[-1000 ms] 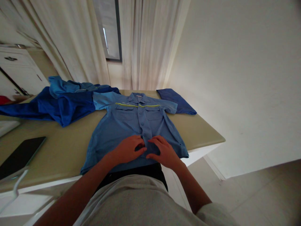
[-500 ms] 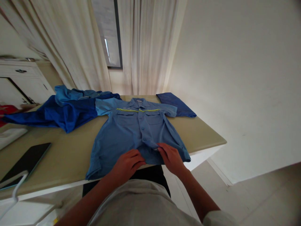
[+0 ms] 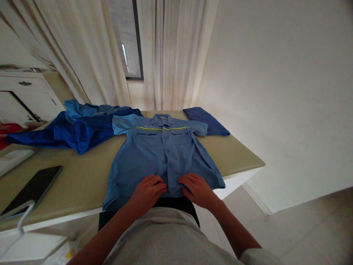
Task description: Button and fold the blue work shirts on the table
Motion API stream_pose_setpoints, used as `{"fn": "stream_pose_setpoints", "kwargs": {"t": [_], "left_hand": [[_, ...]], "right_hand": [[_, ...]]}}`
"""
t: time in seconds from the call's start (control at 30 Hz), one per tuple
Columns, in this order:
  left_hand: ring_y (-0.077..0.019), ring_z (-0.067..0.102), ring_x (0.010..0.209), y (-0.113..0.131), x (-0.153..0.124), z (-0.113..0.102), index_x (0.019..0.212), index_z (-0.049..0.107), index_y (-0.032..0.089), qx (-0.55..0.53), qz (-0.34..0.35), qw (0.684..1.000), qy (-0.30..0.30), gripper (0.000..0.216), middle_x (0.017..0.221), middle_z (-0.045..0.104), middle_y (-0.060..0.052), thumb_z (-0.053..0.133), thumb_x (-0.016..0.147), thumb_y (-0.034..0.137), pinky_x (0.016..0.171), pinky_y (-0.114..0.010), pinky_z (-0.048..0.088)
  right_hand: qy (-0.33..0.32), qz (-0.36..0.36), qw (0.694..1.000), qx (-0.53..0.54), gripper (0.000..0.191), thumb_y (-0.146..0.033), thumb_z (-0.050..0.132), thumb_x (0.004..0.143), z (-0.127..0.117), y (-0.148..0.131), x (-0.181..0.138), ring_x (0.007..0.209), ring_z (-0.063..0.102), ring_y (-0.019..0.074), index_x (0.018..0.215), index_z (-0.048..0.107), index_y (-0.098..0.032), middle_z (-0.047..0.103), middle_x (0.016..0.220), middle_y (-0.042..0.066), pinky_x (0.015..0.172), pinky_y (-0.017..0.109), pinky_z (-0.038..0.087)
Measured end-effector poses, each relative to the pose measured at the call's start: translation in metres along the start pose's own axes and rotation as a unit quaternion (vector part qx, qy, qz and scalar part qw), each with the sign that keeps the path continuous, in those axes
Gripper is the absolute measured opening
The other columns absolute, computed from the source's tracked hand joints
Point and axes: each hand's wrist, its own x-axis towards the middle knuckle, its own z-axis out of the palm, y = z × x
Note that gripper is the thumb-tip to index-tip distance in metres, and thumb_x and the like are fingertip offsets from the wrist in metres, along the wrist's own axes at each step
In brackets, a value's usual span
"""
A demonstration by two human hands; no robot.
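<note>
A light blue short-sleeved work shirt (image 3: 154,154) with a yellow chest stripe lies flat and buttoned on the beige table (image 3: 237,154), collar away from me. My left hand (image 3: 147,191) rests on the shirt's bottom hem left of the button line, fingers curled and pressed onto the cloth. My right hand (image 3: 197,188) lies on the hem right of the button line, fingers bent down on the fabric. Both hands sit at the table's near edge, a little apart.
A heap of darker blue clothes (image 3: 71,129) lies at the back left. A folded dark blue garment (image 3: 206,121) sits at the back right corner. A dark tablet (image 3: 30,189) and a white cable (image 3: 19,226) lie at the left. Curtains and a white wall stand behind.
Both hands slid down from the lower button area to the shirt's bottom hem, and the hem now lies flatter at the table edge.
</note>
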Motion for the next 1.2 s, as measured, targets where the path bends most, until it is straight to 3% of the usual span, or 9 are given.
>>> {"fn": "stream_pose_setpoints", "kwargs": {"t": [0.2,0.27,0.37,0.43,0.5,0.63,0.77,1.0,1.2], "left_hand": [[-0.0199,0.068,0.096,0.009,0.000,-0.006,0.103,0.076,0.025,-0.168,-0.074,0.983,0.031,0.019,0.102,0.074,-0.005,0.060,0.102,0.035,0.090,-0.034,0.055],[-0.0197,0.068,0.097,0.016,-0.002,-0.010,0.103,0.076,0.025,-0.189,-0.065,0.980,-0.005,0.019,0.104,0.074,-0.005,0.059,0.102,0.032,0.090,-0.033,0.054],[-0.0188,0.069,0.093,0.023,0.000,-0.020,0.100,0.078,0.025,-0.178,-0.029,0.979,-0.091,0.020,0.098,0.076,-0.003,0.058,0.103,0.032,0.088,-0.031,0.053],[-0.0168,0.068,0.083,0.027,0.007,-0.029,0.096,0.077,0.025,-0.179,-0.039,0.976,-0.114,0.022,0.091,0.075,-0.001,0.059,0.103,0.035,0.079,-0.028,0.052],[-0.0157,0.067,0.078,0.030,0.017,-0.035,0.094,0.076,0.024,-0.174,-0.056,0.979,-0.092,0.025,0.087,0.074,0.000,0.058,0.104,0.038,0.074,-0.027,0.051],[-0.0240,0.067,0.116,0.027,0.037,-0.026,0.124,0.072,0.026,-0.060,0.016,0.997,-0.045,0.031,0.125,0.074,-0.007,0.059,0.103,0.045,0.105,-0.039,0.049],[-0.0322,0.042,0.152,0.014,0.038,0.004,0.159,0.045,0.031,0.046,0.059,0.994,-0.080,0.072,0.167,0.044,-0.010,0.069,0.096,0.054,0.124,-0.053,0.034],[-0.0312,0.034,0.157,0.012,0.022,0.009,0.160,0.046,0.033,0.036,0.019,0.990,-0.134,0.067,0.171,0.038,-0.006,0.056,0.100,0.063,0.126,-0.055,0.033],[-0.0333,0.024,0.161,0.019,0.014,0.005,0.166,0.033,0.033,0.009,0.028,0.986,-0.165,0.078,0.175,0.025,-0.007,0.057,0.099,0.064,0.130,-0.057,0.027]], "right_hand": [[0.147,0.166,0.969,0.108,0.031,-0.032,0.045,0.108,-0.010,-0.004,0.008,0.083,0.072,0.0231,0.122,0.070,-0.022,0.078,0.095,0.007,0.081,0.035,0.057],[0.128,0.155,0.972,0.120,0.033,-0.035,0.043,0.109,-0.015,-0.010,0.007,0.086,0.072,0.0230,0.122,0.071,-0.023,0.077,0.096,0.006,0.082,0.035,0.057],[0.008,0.049,0.992,0.114,0.032,-0.036,0.044,0.110,-0.019,-0.016,0.002,0.102,0.072,0.0232,0.119,0.074,-0.026,0.077,0.108,0.006,0.093,0.036,0.055],[-0.007,0.029,0.995,0.093,0.030,-0.037,0.047,0.110,-0.020,-0.012,-0.002,0.105,0.071,0.0230,0.118,0.074,-0.026,0.077,0.111,0.006,0.096,0.036,0.054],[0.067,0.080,0.994,0.044,0.027,-0.038,0.050,0.108,-0.023,0.001,-0.007,0.106,0.070,0.0242,0.117,0.072,-0.025,0.075,0.112,0.008,0.097,0.038,0.055],[0.160,0.222,0.951,-0.146,0.029,-0.036,0.062,0.099,-0.038,0.046,-0.024,0.113,0.065,0.0331,0.122,0.069,-0.022,0.070,0.122,0.015,0.098,0.047,0.053],[0.112,0.302,0.924,-0.209,0.033,-0.026,0.058,0.094,-0.052,0.082,-0.049,0.104,0.068,0.0318,0.126,0.066,-0.020,0.073,0.116,0.015,0.088,0.043,0.054],[0.017,0.396,0.916,-0.060,0.035,-0.032,0.056,0.096,-0.076,0.099,-0.061,0.072,0.072,0.0215,0.129,0.064,-0.022,0.074,0.075,0.001,0.067,0.029,0.048],[0.003,0.350,0.927,-0.132,0.043,-0.048,0.064,0.098,-0.082,0.112,0.002,0.098,0.073,0.0258,0.130,0.063,-0.021,0.075,0.115,0.012,0.085,0.033,0.051]]}}
